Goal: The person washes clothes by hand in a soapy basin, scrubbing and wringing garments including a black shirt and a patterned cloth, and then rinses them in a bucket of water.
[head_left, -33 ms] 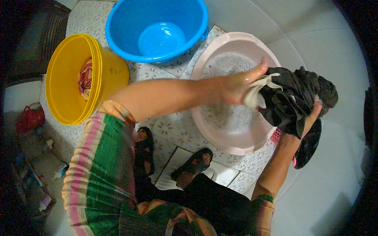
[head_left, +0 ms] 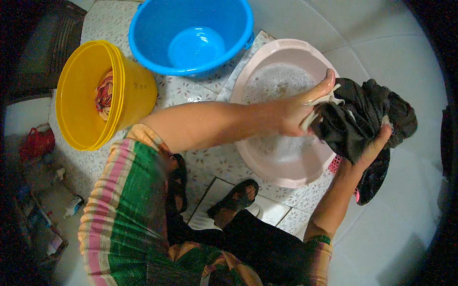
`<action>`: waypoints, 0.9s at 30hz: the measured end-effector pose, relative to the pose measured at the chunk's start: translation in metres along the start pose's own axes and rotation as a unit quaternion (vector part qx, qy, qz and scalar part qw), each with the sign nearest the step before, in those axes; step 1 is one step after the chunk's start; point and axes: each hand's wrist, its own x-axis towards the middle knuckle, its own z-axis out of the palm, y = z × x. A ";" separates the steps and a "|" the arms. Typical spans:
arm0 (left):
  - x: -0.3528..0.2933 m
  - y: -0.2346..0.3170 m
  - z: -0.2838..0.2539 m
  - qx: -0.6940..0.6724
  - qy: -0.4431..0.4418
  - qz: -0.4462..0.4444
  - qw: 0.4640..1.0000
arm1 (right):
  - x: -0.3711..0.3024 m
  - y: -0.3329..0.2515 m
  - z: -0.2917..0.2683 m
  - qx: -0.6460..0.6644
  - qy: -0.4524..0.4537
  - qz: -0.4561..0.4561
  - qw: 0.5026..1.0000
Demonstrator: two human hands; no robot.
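A bunched black garment (head_left: pixel 350 119) is held up over the right side of a pale pink basin (head_left: pixel 281 180) and past its rim, toward the wall. My left hand (head_left: pixel 298 114) reaches across the basin to the garment's left side, thumb raised, its fingers partly hidden in the folds. Narrow white strips of cloth (head_left: pixel 329 99) show beside that thumb. My right hand (head_left: pixel 374 148) grips the bundle from below on the right, thumb over the fabric. Foamy water (head_left: pixel 279 83) lies in the basin under my left forearm.
A blue tub (head_left: pixel 191 19) with clear water stands behind. To the left is a yellow bucket (head_left: pixel 138 93) with reddish cloth (head_left: pixel 104 95) inside. Another black item (head_left: pixel 374 178) and pink mesh (head_left: pixel 335 164) lie right of the basin. A squat toilet (head_left: pixel 274 212) is near my sandalled feet.
My left hand has moved slightly right, closer into the garment's folds. The bundle has shifted a little right, while my right hand stays almost in place.
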 end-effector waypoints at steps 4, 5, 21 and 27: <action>-0.002 0.018 0.009 -0.089 -0.014 -0.001 0.996 | -0.020 0.019 0.021 -0.269 0.059 -0.196 0.941; -0.001 0.025 0.006 -0.091 -0.035 -0.003 0.995 | -0.025 0.023 0.004 -0.468 0.045 -0.281 0.837; -0.084 0.000 -0.011 0.230 -0.151 0.032 0.961 | -0.078 0.044 0.047 -0.546 -0.493 -0.374 0.565; -0.092 0.001 -0.030 0.218 -0.217 -0.034 0.951 | -0.075 0.057 0.053 -0.539 -0.520 -0.329 0.574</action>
